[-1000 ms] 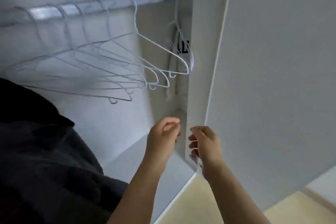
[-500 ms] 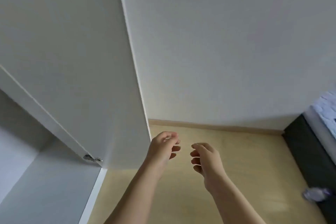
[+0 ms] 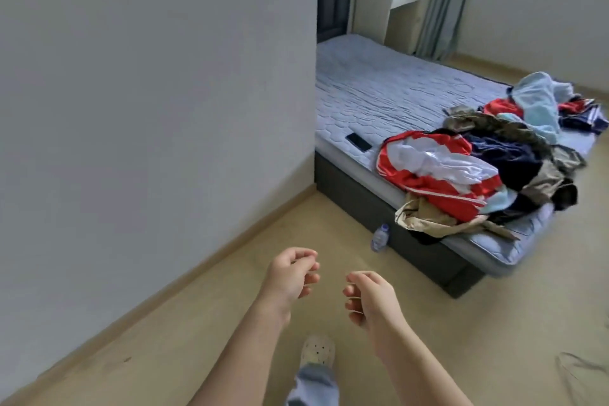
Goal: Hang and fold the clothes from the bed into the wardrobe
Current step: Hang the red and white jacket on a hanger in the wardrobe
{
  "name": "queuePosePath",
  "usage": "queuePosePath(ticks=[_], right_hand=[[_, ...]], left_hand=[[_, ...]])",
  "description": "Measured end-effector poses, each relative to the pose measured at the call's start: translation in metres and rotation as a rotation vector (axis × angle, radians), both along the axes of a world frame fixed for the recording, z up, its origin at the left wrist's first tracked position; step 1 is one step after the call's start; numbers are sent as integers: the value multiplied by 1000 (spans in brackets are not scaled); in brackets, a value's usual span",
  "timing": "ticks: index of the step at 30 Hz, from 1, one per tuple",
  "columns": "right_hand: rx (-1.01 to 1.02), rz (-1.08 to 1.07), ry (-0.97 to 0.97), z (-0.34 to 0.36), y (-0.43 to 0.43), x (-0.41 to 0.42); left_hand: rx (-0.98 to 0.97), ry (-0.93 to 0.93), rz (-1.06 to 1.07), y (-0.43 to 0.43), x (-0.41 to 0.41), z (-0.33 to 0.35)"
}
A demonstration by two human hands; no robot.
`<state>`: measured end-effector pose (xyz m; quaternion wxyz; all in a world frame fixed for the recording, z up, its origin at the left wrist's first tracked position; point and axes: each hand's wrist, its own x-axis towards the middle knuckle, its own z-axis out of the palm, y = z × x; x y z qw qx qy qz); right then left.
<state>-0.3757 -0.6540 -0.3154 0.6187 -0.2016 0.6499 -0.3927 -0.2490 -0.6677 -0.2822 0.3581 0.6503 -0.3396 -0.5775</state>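
Note:
A heap of clothes (image 3: 494, 168) lies on the near end of the bed (image 3: 379, 92) at the right, with a red and white jacket (image 3: 435, 171) on top at the front, a light blue garment (image 3: 537, 102) behind and a beige piece (image 3: 438, 221) hanging over the mattress edge. My left hand (image 3: 290, 277) and my right hand (image 3: 372, 300) hang in front of me over the floor, well short of the bed. Both hold nothing, fingers loosely curled. The wardrobe is out of view.
A white wall (image 3: 148, 109) runs along the left up to the bed. A black phone (image 3: 358, 142) lies on the mattress. A plastic bottle (image 3: 380, 237) stands on the floor by the bed base. My foot in a white clog (image 3: 318, 349) is below my hands.
The view has swung right, from the wardrobe with its hangers, past the door, to the bed and the clothes. Both hands stay held out in front, holding nothing.

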Motion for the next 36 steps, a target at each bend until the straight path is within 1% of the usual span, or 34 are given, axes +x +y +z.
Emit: queuePosePath(ticks=[3, 7, 9, 12, 16, 20, 23, 27, 30, 32, 36], right_hand=[[16, -130, 7, -8, -36, -36], [47, -208, 47, -8, -86, -76], [40, -261, 77, -5, -114, -99], [14, -357, 56, -4, -150, -129], [58, -441, 26, -9, -170, -152], [91, -528, 19, -22, -186, -195], [113, -558, -15, -34, -205, -231], [131, -541, -62, -49, -257, -302], [204, -464, -14, -64, -296, -369], [260, -431, 35, -69, -309, -399], [312, -380, 66, -85, -334, -461]], left_hand=[[-7, 5, -141, -51, -37, -4], [-15, 2, -265, -118, -76, -7], [-7, 0, -344, -151, -100, -9], [4, 8, -449, -193, -133, -13], [40, -32, -539, -232, -167, -25], [83, -63, -612, -257, -215, -43], [113, -89, -633, -277, -251, -52], [109, -92, -586, -325, -322, -65], [141, -94, -539, -354, -384, -79], [196, -96, -515, -363, -411, -83], [248, -117, -467, -392, -466, -103]])
